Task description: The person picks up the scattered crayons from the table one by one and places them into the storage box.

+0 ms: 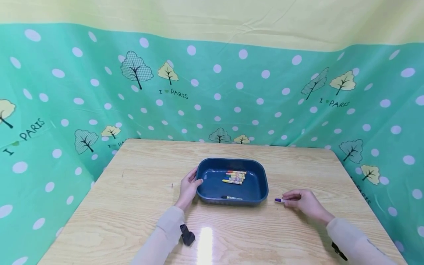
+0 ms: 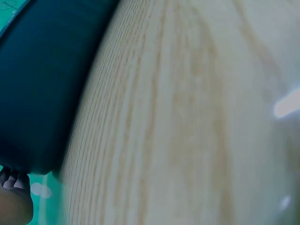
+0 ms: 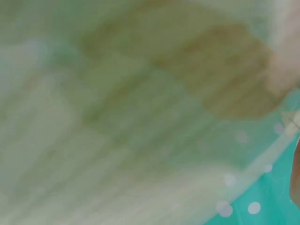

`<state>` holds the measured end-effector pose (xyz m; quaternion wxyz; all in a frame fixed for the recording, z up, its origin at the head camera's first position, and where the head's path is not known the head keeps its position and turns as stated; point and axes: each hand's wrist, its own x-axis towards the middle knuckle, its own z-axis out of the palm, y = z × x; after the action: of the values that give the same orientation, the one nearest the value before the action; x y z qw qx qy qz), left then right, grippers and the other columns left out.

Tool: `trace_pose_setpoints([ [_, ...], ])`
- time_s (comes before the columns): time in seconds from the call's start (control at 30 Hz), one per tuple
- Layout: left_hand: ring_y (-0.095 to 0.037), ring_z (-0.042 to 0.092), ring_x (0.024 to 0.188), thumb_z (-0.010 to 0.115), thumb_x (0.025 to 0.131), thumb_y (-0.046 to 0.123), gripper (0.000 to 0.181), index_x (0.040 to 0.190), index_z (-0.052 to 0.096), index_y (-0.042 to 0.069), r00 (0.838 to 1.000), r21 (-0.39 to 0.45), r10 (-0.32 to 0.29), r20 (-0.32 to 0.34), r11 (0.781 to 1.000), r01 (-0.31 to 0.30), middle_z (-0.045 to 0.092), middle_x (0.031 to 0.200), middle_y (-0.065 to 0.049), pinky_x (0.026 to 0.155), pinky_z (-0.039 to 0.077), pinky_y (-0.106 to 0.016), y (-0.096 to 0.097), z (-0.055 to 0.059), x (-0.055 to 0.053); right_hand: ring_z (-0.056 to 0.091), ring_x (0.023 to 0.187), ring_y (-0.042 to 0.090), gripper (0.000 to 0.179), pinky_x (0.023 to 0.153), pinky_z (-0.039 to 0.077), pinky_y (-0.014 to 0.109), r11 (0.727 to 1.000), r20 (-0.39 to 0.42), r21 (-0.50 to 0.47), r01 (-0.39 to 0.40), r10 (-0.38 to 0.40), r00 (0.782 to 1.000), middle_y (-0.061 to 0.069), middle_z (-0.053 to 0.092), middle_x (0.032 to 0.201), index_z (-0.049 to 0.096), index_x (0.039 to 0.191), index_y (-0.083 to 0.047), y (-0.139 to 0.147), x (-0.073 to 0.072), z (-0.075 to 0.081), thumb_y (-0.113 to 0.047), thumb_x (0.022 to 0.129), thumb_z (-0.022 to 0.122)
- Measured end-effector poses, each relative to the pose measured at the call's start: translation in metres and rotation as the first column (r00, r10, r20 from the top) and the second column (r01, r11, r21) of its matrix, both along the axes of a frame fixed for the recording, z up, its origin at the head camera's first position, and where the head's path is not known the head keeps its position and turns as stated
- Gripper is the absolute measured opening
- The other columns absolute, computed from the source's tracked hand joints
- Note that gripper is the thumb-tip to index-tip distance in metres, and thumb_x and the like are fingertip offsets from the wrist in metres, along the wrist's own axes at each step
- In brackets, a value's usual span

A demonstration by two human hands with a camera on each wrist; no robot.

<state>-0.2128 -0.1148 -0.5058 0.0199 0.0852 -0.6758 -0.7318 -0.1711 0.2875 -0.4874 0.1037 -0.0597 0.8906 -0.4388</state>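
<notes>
A dark blue rectangular tray (image 1: 232,201) with raised walls lies on the wooden table. My left hand (image 1: 188,187) grips its left wall, thumb over the rim and fingers along the outside. In the left wrist view, the tray's side (image 2: 42,84) fills the left, with part of that hand (image 2: 14,197) below it. Several crayons (image 1: 236,177) in printed wrappers lie bunched inside the tray, and a black-tipped crayon (image 1: 232,198) rests apart near its front wall. To the right of the tray, my right hand (image 1: 306,204) pinches a purple crayon (image 1: 279,200) close over the table, its tip pointing left.
The wooden table (image 1: 132,206) extends around the tray on all sides. A green curtain (image 1: 212,84) with white dots and printed trees hangs behind and beside it. Black wrist devices sit on both sleeves, the left one (image 1: 187,235) close to the tabletop.
</notes>
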Motion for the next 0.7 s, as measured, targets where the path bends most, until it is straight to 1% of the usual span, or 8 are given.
trace_pose_setpoints([
  [0.07, -0.032, 0.035, 0.132, 0.055, 0.082, -0.005, 0.055, 0.135, 0.043, 0.003, 1.0, -0.005, 0.004, -0.004, 1.0, -0.004, 0.04, 0.142, -0.017, 0.108, 0.033, -0.04, 0.001, 0.001, 0.0, 0.065, 0.084, 0.008, 0.031, 0.071, 0.053, 0.015, 1.0, 0.006, 0.007, 0.029, -0.029, 1.0, 0.009, 0.069, 0.099, 0.067, 0.105, -0.003, 0.0, -0.002, 0.004, -0.016, 0.077, 0.071],
  [0.2, -0.031, 0.037, 0.131, 0.055, 0.081, -0.006, 0.055, 0.134, 0.044, 0.003, 1.0, -0.01, 0.016, -0.006, 1.0, -0.017, 0.041, 0.141, -0.016, 0.108, 0.034, -0.04, 0.002, 0.002, 0.001, 0.064, 0.087, 0.007, 0.031, 0.073, 0.052, 0.014, 0.998, -0.026, 0.015, 0.062, -0.061, 0.998, 0.01, 0.069, 0.102, 0.068, 0.105, -0.004, 0.0, -0.006, 0.012, -0.018, 0.078, 0.071],
  [0.43, -0.03, 0.038, 0.131, 0.056, 0.08, -0.006, 0.055, 0.134, 0.045, 0.002, 1.0, -0.004, 0.027, -0.001, 1.0, -0.027, 0.042, 0.14, -0.016, 0.107, 0.035, -0.039, 0.004, 0.002, 0.001, 0.061, 0.083, -0.005, 0.032, 0.071, 0.052, 0.014, 0.998, -0.077, 0.003, 0.064, -0.064, 0.995, 0.014, 0.068, 0.104, 0.068, 0.106, -0.002, 0.001, -0.014, 0.023, -0.018, 0.079, 0.07],
  [0.57, -0.032, 0.037, 0.13, 0.055, 0.08, -0.008, 0.055, 0.134, 0.044, 0.0, 0.999, 0.009, 0.022, -0.024, 1.0, -0.022, 0.042, 0.14, -0.019, 0.107, 0.035, -0.039, 0.003, 0.003, 0.001, 0.061, 0.083, -0.005, 0.036, 0.071, 0.053, 0.015, 0.998, -0.096, -0.019, 0.067, -0.069, 0.993, 0.015, 0.067, 0.105, 0.067, 0.107, -0.003, -0.001, -0.017, 0.032, -0.024, 0.078, 0.071],
  [0.7, -0.032, 0.036, 0.131, 0.054, 0.081, -0.008, 0.055, 0.135, 0.042, -0.001, 1.0, 0.016, 0.011, -0.028, 1.0, -0.01, 0.04, 0.141, -0.02, 0.108, 0.034, -0.039, 0.003, 0.003, 0.002, 0.06, 0.083, -0.005, 0.039, 0.071, 0.053, 0.015, 0.998, -0.101, -0.025, 0.065, -0.067, 0.993, 0.015, 0.067, 0.106, 0.067, 0.108, -0.002, -0.005, -0.02, 0.04, -0.027, 0.078, 0.071],
])
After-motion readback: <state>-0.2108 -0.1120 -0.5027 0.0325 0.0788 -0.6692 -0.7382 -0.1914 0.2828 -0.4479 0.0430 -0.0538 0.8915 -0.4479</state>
